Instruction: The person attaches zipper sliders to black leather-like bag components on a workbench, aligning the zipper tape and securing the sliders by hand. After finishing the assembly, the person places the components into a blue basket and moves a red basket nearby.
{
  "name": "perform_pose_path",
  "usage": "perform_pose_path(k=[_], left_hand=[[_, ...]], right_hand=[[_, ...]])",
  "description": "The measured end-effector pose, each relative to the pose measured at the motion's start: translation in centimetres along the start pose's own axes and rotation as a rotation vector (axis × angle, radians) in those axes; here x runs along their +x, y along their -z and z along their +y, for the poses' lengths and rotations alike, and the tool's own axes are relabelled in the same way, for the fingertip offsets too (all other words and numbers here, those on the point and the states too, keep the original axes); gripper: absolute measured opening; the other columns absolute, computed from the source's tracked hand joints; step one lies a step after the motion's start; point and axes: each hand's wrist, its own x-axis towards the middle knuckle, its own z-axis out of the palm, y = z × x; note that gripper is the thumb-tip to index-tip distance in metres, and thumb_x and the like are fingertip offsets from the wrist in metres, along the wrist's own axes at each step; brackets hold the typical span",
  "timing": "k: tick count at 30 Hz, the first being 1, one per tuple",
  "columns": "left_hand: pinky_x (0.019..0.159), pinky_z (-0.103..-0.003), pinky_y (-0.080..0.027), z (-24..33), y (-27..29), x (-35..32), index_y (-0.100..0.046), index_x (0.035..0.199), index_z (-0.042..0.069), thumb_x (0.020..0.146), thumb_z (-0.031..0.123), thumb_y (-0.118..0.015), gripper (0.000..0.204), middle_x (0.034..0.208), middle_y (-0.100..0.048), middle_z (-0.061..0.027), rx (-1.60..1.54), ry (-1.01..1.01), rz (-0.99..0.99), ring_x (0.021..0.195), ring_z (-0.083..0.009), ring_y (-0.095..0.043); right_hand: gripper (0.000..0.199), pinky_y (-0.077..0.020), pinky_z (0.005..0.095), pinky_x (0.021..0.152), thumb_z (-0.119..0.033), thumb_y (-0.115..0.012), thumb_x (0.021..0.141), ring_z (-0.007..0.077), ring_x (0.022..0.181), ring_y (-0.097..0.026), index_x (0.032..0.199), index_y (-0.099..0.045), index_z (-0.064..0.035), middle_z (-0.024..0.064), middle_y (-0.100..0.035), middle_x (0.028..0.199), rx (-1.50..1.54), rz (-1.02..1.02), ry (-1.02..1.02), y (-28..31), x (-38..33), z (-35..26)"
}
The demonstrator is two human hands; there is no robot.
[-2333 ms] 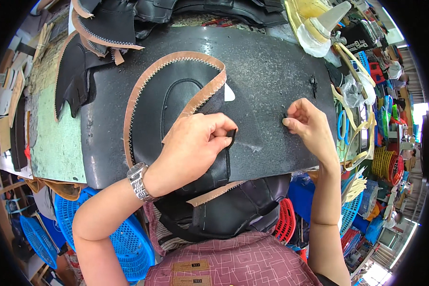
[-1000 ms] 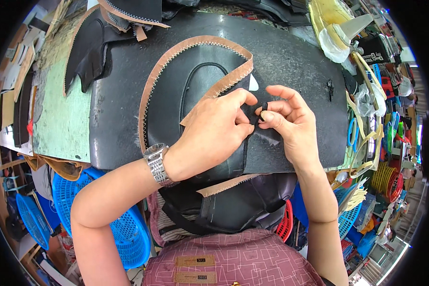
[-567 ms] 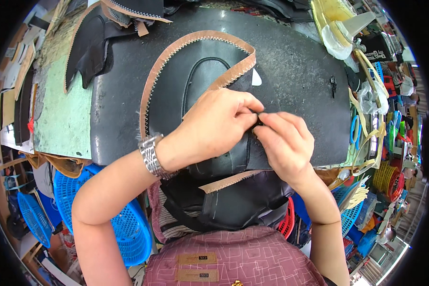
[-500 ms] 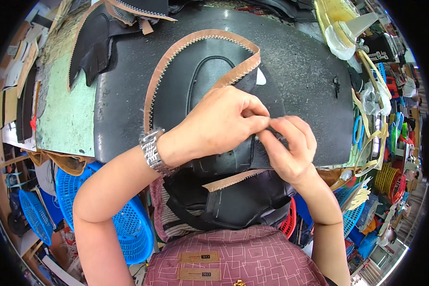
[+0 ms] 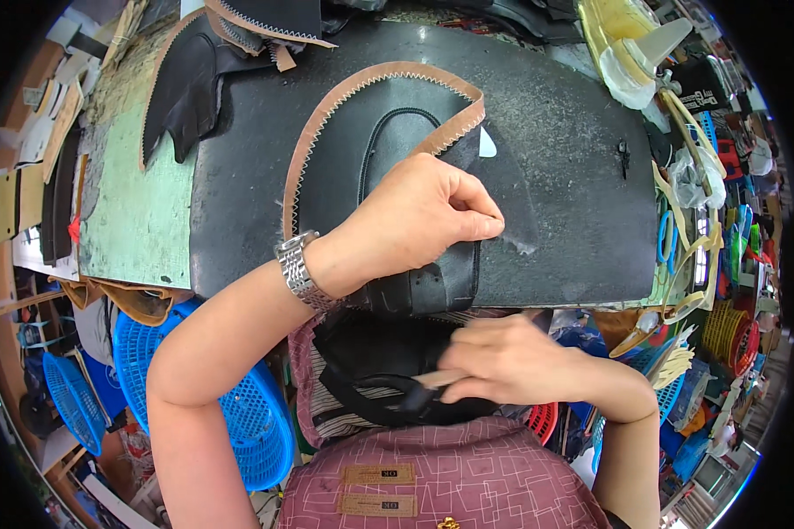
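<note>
My left hand (image 5: 423, 212), with a metal-banded watch on the wrist, is closed in a pinch above a black leather piece (image 5: 331, 194). Whatever its fingertips hold, if anything, is too small to make out. A tan strip (image 5: 326, 104) with zigzag stitching curves around that piece's edge on the dark work surface. Lower and to the right, my right hand (image 5: 507, 357) is smeared by motion over my lap. It grips a black leather piece with a tan edge (image 5: 439, 379), which is blurred and partly hidden by the fingers.
More black leather pieces (image 5: 183, 97) with tan stitched edges lie at the far left of the dark board (image 5: 582, 203). Blue baskets (image 5: 256, 428) stand below the table's left side. Blue-handled scissors (image 5: 667, 242) and a yellow container (image 5: 604, 40) are at the right.
My right hand has left my left hand's fingertips and moved down to my lap, taking hold of the leather piece there. My left hand stays pinched in nearly the same place.
</note>
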Motion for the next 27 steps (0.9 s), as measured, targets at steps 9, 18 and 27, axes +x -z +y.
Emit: perform_pose_path(k=[9,18,27], left_hand=[[0.079,-0.025,-0.048,-0.4,0.9,-0.4,-0.069,0.082,0.000,0.078,0.010,-0.068,0.011,0.088,-0.067,-0.0086,0.032,-0.210,-0.109,0.089,-0.0126,-0.061],[0.066,-0.027,-0.045,0.2,0.6,-0.8,-0.070,0.081,0.002,0.076,0.010,-0.070,0.010,0.072,-0.064,-0.0058,0.095,-0.051,-0.002,0.071,-0.0116,-0.057],[0.075,-0.021,-0.047,0.6,1.2,-0.8,-0.069,0.088,-0.001,0.082,0.008,-0.066,0.012,0.085,-0.067,-0.0054,-0.196,0.103,0.045,0.080,-0.0091,-0.060]], right_hand=[[0.021,-0.0308,0.0204,0.055,-0.018,-0.066,0.081,0.0022,0.063,-0.037,0.075,-0.053,-0.0028,-0.0071,-0.042,0.065,0.371,0.958,-0.573,7.1,-1.6,3.0],[0.038,-0.0455,0.0377,0.078,-0.026,-0.075,0.065,0.0273,0.088,-0.058,0.093,-0.061,-0.0036,0.0111,-0.060,0.090,-0.479,0.698,0.005,6.8,1.7,3.8],[0.025,-0.0455,0.0284,0.063,-0.017,-0.071,0.071,0.0123,0.068,-0.058,0.084,-0.062,0.0026,0.0103,-0.062,0.070,0.304,0.384,-0.520,8.6,1.2,3.5]])
